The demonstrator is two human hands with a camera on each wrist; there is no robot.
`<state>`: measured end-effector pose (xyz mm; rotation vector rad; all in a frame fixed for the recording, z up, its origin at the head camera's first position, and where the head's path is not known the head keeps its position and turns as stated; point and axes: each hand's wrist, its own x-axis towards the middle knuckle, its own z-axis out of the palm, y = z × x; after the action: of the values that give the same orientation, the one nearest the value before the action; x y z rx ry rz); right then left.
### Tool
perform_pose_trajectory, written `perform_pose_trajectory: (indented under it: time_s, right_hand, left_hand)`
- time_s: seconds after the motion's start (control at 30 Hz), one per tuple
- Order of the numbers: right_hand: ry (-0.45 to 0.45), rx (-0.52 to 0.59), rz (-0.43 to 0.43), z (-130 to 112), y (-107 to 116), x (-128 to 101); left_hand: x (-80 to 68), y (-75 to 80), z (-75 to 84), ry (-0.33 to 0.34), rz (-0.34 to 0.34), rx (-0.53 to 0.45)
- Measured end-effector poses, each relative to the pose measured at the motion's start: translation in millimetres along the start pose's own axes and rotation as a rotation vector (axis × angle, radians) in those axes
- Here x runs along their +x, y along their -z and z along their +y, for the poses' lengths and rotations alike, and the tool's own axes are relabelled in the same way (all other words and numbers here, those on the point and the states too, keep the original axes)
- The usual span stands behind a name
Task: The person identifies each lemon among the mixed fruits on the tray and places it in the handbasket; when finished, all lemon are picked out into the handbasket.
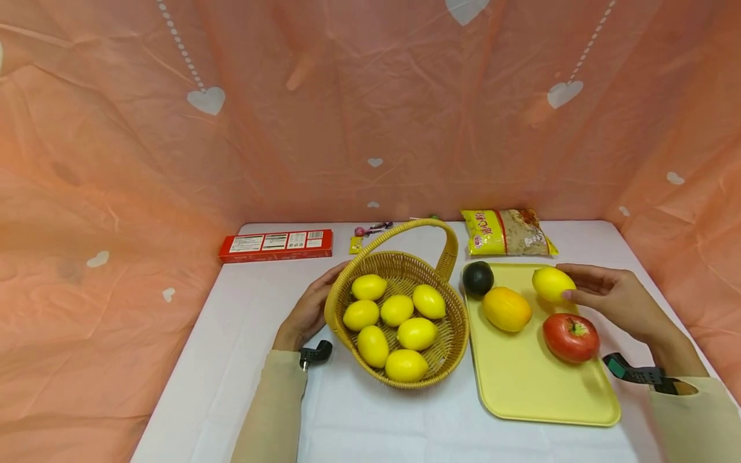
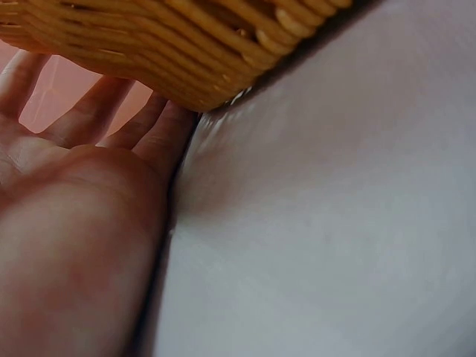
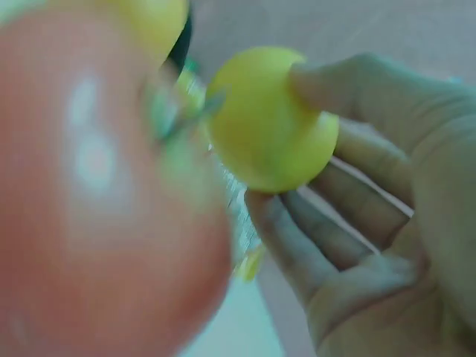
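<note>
My right hand (image 1: 619,299) pinches a yellow lemon (image 1: 553,285) between thumb and fingers over the far right part of the yellow tray (image 1: 538,392). The right wrist view shows the same lemon (image 3: 260,119) in the fingertips, with the red tomato (image 3: 111,193) large and blurred beside it. On the left, my left hand (image 1: 312,305) rests against the side of a wicker basket (image 1: 395,384) with a tall handle. Its fingers reach out along the basket's woven wall (image 2: 171,44), the palm facing it. Several lemons (image 1: 397,310) lie inside the basket.
On the tray are an orange-yellow fruit (image 1: 507,309), a dark avocado-like fruit (image 1: 478,278) and the tomato (image 1: 571,337). Behind stand a red box (image 1: 276,245), small wrapped candies (image 1: 360,231) and a yellow snack bag (image 1: 508,232). A pink curtain (image 1: 370,128) encloses the table.
</note>
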<state>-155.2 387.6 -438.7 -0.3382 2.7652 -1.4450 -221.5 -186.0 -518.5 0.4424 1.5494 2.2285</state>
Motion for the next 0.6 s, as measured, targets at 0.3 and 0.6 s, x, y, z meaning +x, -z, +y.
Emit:
perform_pose_trajectory:
  time_s: [0.3, 0.6]
  right_hand:
    - [0.185, 0.234, -0.151, -52.5, -31.6, -2.7]
    - [0.267, 0.386, -0.417, -83.1, -84.1, 11.3]
  left_hand:
    - [0.8, 0.8, 0.4, 0.01, 0.012, -0.004]
    - [0.4, -1.6, 1.1, 0.022, 0.019, -0.008]
